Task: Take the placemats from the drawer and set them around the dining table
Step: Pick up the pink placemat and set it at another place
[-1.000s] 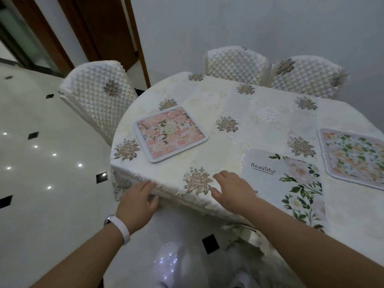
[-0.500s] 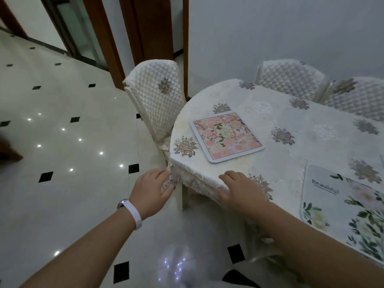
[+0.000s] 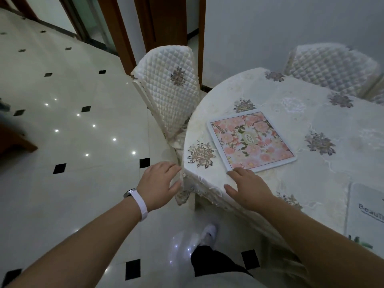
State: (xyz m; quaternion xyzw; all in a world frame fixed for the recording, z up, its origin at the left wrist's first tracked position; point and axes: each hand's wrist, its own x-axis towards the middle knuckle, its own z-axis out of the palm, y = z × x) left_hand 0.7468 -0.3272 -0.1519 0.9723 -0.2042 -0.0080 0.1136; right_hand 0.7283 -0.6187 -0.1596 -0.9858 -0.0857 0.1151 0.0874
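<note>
A pink floral placemat (image 3: pixel 252 140) with a white border lies flat on the dining table (image 3: pixel 332 173), near its left end. A white placemat (image 3: pixel 367 213) printed with green leaves and lettering lies at the right edge of view, partly cut off. My right hand (image 3: pixel 248 187) rests palm down on the table's edge, fingertips just short of the pink mat's near corner. My left hand (image 3: pixel 159 185), with a white wristband, hovers beside the table's corner, fingers spread near the hanging tablecloth (image 3: pixel 187 192). Both hands hold nothing.
A quilted white chair (image 3: pixel 168 88) stands at the table's left end. Another quilted chair (image 3: pixel 330 67) stands behind the table by the wall. A glossy tiled floor (image 3: pixel 72 132) spreads out to the left. Brown door frames (image 3: pixel 116 28) rise at the back. My foot (image 3: pixel 208 233) is below the table's edge.
The view has swung left along the table, so the pink mat now lies right of centre. My right hand has slid along the edge toward the pink mat. The third mat has left the view.
</note>
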